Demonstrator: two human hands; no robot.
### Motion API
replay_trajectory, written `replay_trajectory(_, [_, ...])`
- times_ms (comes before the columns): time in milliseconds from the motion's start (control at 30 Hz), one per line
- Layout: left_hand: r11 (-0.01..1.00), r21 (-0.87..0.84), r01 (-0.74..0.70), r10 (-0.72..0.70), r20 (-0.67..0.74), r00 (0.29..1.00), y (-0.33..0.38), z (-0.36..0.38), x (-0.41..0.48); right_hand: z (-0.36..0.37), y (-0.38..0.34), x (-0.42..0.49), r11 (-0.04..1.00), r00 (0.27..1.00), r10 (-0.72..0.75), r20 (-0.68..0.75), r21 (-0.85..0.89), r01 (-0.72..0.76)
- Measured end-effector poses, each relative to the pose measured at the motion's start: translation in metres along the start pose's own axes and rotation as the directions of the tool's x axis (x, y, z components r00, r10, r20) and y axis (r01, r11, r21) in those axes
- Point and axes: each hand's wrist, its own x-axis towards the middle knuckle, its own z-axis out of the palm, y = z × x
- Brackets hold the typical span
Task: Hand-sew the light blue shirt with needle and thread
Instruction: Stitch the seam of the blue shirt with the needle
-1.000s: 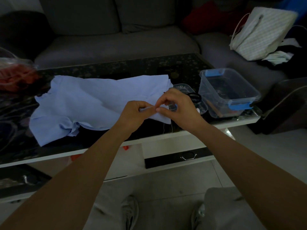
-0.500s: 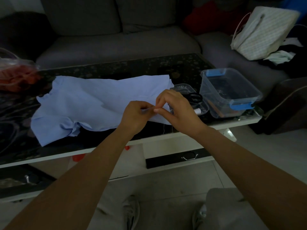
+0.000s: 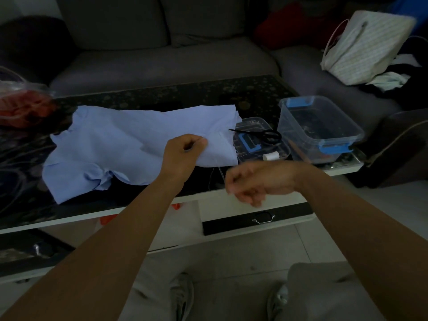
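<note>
Light blue shirt (image 3: pixel 129 144): spread on surface (image 3: pixel 185 93), near edge pinched by left hand (image 3: pixel 185 151). Right hand (image 3: pixel 252 181): gone from that edge toward the body, blurred, fingers curled, contents indeterminate; likely drawing a stitch taut.

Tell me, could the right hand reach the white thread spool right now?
Probably yes: the white spool lies uncovered in the shallow tray just beyond the right hand, nothing between them. Whether its curled fingers are free, the blur hides.
</note>
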Motion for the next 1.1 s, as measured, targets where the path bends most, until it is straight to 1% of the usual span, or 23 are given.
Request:
replay_trajectory(33, [1.000, -0.005, 0.006, -0.006, -0.004, 1.000, 0.000, 0.000, 0.000, 0.001, 0.001, -0.003, 0.993, 0.990, 0.086, 0.108, -0.090, -0.076])
replay_trajectory(67, [1.000, -0.010, 0.011, -0.011, -0.007, 1.000, 0.000, 0.000, 0.001, 0.002, 0.001, -0.004, 0.982, 0.976, 0.136, 0.173, -0.152, -0.110])
replay_trajectory(100, [1.000, -0.015, 0.014, -0.014, -0.008, 1.000, -0.001, 0.000, 0.001, 0.001, 0.003, -0.004, 0.980, 0.969, 0.147, 0.197, -0.164, -0.115])
replay_trajectory(133, [1.000, -0.023, 0.017, -0.017, -0.006, 1.000, -0.001, 0.000, 0.002, -0.001, 0.004, -0.004, 0.987, 0.975, 0.120, 0.188, -0.126, -0.098])
replay_trajectory(200, [0.999, -0.040, 0.025, -0.025, 0.003, 1.000, -0.001, 0.000, 0.002, -0.005, 0.003, -0.002, 0.999, 0.998, 0.009, 0.064, 0.039, -0.012])
replay_trajectory(233, [0.998, -0.046, 0.031, -0.031, 0.007, 1.000, -0.001, 0.000, 0.002, -0.006, 0.002, 0.000, 0.992, 0.998, -0.040, -0.056, 0.116, 0.046])
replay_trajectory(267, [0.998, -0.047, 0.038, -0.038, 0.010, 0.999, -0.001, 0.000, 0.002, -0.007, 0.000, 0.003, 0.981, 0.978, -0.070, -0.197, 0.162, 0.103])
replay_trajectory(300, [0.998, -0.044, 0.045, -0.044, 0.012, 0.999, 0.000, 0.000, 0.002, -0.007, -0.003, 0.005, 0.974, 0.938, -0.095, -0.333, 0.165, 0.158])
replay_trajectory(333, [0.998, -0.042, 0.052, -0.052, 0.016, 0.999, 0.000, 0.000, 0.002, -0.007, -0.005, 0.008, 0.972, 0.881, -0.131, -0.454, 0.118, 0.205])
replay_trajectory(400, [0.996, -0.060, 0.069, -0.067, 0.030, 0.997, 0.002, 0.001, 0.000, -0.004, -0.007, 0.016, 0.965, 0.733, -0.243, -0.635, -0.080, 0.250])
replay_trajectory(433, [0.995, -0.069, 0.073, -0.071, 0.039, 0.997, 0.004, 0.001, -0.001, -0.003, -0.007, 0.021, 0.950, 0.663, -0.305, -0.684, -0.165, 0.266])
replay_trajectory(500, [0.994, -0.080, 0.075, -0.070, 0.064, 0.996, 0.007, 0.001, -0.003, 0.001, -0.004, 0.030, 0.919, 0.565, -0.391, -0.727, -0.268, 0.291])
replay_trajectory(567, [0.990, -0.108, 0.091, -0.080, 0.095, 0.992, 0.008, 0.001, -0.005, 0.004, -0.003, 0.038, 0.903, 0.500, -0.427, -0.754, -0.324, 0.282])
replay_trajectory(700, [0.973, -0.176, 0.149, -0.125, 0.138, 0.982, 0.010, -0.001, -0.006, 0.006, -0.003, 0.046, 0.888, 0.403, -0.460, -0.792, -0.396, 0.235])
replay_trajectory(767, [0.964, -0.198, 0.176, -0.150, 0.137, 0.979, 0.010, -0.002, -0.006, 0.008, -0.003, 0.048, 0.885, 0.377, -0.463, -0.802, -0.401, 0.234])
replay_trajectory(833, [0.959, -0.212, 0.187, -0.162, 0.130, 0.978, 0.010, -0.003, -0.006, 0.009, -0.004, 0.048, 0.884, 0.394, -0.467, -0.792, -0.398, 0.246])
replay_trajectory(867, [0.958, -0.217, 0.189, -0.166, 0.123, 0.978, 0.010, -0.003, -0.006, 0.009, -0.005, 0.046, 0.882, 0.432, -0.471, -0.769, -0.396, 0.257])
replay_trajectory(900, [0.956, -0.220, 0.194, -0.173, 0.111, 0.979, 0.009, -0.003, -0.005, 0.010, -0.006, 0.043, 0.883, 0.509, -0.470, -0.721, -0.385, 0.270])
replay_trajectory(933, [0.953, -0.226, 0.202, -0.185, 0.096, 0.978, 0.009, -0.003, -0.004, 0.011, -0.010, 0.037, 0.889, 0.627, -0.455, -0.632, -0.359, 0.283])
replay_trajectory(1000, [0.946, -0.240, 0.216, -0.206, 0.069, 0.976, 0.008, -0.002, -0.002, 0.014, -0.016, 0.024, 0.920, 0.888, -0.330, -0.321, -0.319, 0.226])
replay_trajectory(1033, [0.943, -0.251, 0.220, -0.210, 0.063, 0.976, 0.008, -0.002, -0.001, 0.015, -0.018, 0.019, 0.926, 0.963, -0.214, -0.164, -0.348, 0.146])
replay_trajectory(1067, [0.937, -0.269, 0.223, -0.215, 0.060, 0.975, 0.008, -0.002, -0.001, 0.016, -0.019, 0.015, 0.911, 0.995, -0.087, -0.056, -0.409, 0.057])
replay_trajectory(1100, [0.932, -0.283, 0.227, -0.219, 0.060, 0.974, 0.007, -0.002, -0.001, 0.015, -0.019, 0.011, 0.883, 1.000, 0.018, -0.001, -0.469, -0.016])
